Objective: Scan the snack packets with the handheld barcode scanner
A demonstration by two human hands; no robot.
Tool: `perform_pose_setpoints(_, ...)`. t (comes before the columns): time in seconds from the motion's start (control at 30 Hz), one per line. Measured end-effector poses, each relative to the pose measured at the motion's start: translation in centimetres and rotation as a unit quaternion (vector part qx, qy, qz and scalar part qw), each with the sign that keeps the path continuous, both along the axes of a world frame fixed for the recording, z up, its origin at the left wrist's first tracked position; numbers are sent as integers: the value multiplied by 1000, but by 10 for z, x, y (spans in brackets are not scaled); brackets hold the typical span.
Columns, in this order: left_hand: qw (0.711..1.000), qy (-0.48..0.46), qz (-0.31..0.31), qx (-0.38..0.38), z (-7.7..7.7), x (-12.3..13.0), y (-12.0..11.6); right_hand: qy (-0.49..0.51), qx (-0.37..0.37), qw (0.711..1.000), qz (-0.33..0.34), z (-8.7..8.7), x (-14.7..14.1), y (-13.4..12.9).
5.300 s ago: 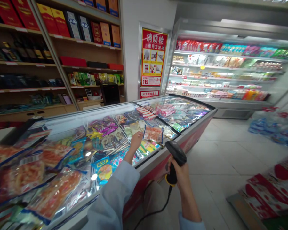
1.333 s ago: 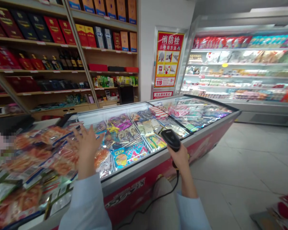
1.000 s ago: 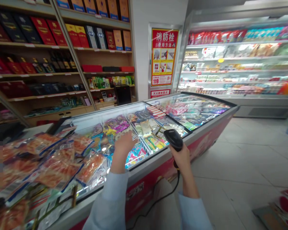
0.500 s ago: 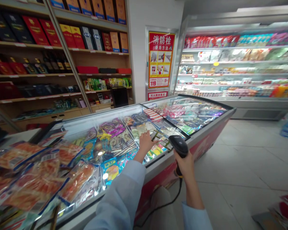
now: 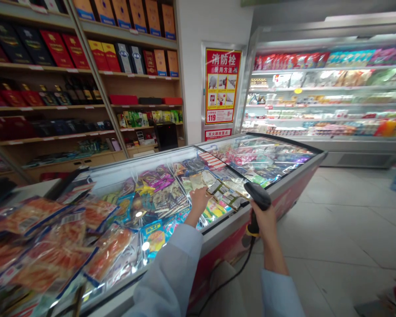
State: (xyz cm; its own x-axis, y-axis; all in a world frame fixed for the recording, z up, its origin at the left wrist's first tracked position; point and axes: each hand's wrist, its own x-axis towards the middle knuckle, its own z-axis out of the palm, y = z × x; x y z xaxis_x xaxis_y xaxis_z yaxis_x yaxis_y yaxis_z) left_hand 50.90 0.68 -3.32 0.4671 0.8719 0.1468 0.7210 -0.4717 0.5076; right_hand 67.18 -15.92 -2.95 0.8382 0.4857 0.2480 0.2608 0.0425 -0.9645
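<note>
My right hand (image 5: 264, 216) is wrapped round the handle of a black barcode scanner (image 5: 258, 196), held up over the front rim of a chest freezer (image 5: 214, 235). A cord runs down from the handle. My left hand (image 5: 199, 203) is over the freezer, fingers loosely bent and apart from the thumb, with nothing visible in it. Just right of its thumb lies a flat packet (image 5: 227, 195) with green and pale patches, below the scanner's head. Whether the thumb touches the packet's edge I cannot tell. Colourful food bags (image 5: 165, 193) fill the freezer beneath.
Clear bags of orange-brown food (image 5: 46, 246) are heaped at the left end. Shelves of boxes and bottles (image 5: 132, 57) stand behind. A lit open fridge (image 5: 326, 97) is at the back right, with pale floor tiles (image 5: 330, 229) in front. A red fire-hydrant sign (image 5: 223, 86) hangs between.
My right hand has shifted right with the scanner, whose head now tilts more downward. My left hand has drawn slightly left and down from the packet, showing more of it.
</note>
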Motion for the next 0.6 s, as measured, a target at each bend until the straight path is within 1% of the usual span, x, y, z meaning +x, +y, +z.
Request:
perform_pose_setpoints(0.03, 1000, -17, 8, -5, 0, -1, 0, 70, 32, 996, 44, 7, 1, 8)
perform_pose_setpoints(0.1, 999, -35, 22, -17, 0, -2, 0, 169, 95, 972, 136, 21, 6, 28)
perform_pose_setpoints(0.13, 999, -40, 26, -21, 1, -4, 1, 196, 114, 957, 180, 26, 10, 39)
perform_pose_setpoints(0.17, 998, -47, 29, -25, 1, -5, 1, 213, 137, 946, 201, 29, 14, 49)
perform_pose_setpoints(0.23, 997, -62, 29, -29, 3, -9, 3, 229, 143, 932, 241, 29, 23, 65)
perform_pose_setpoints(0.3, 996, -80, 29, -25, 6, -13, 5, 230, 138, 926, 265, 24, 30, 74)
perform_pose_setpoints(0.4, 993, -111, 39, -11, 10, -16, 6, 221, 143, 922, 284, 14, 33, 75)
perform_pose_setpoints(0.5, 990, -134, 51, -11, 11, -16, 1, 206, 164, 925, 275, 10, 31, 72)
perform_pose_setpoints(0.6, 986, -151, 63, -30, 14, -17, -3, 192, 174, 933, 249, 13, 29, 72)
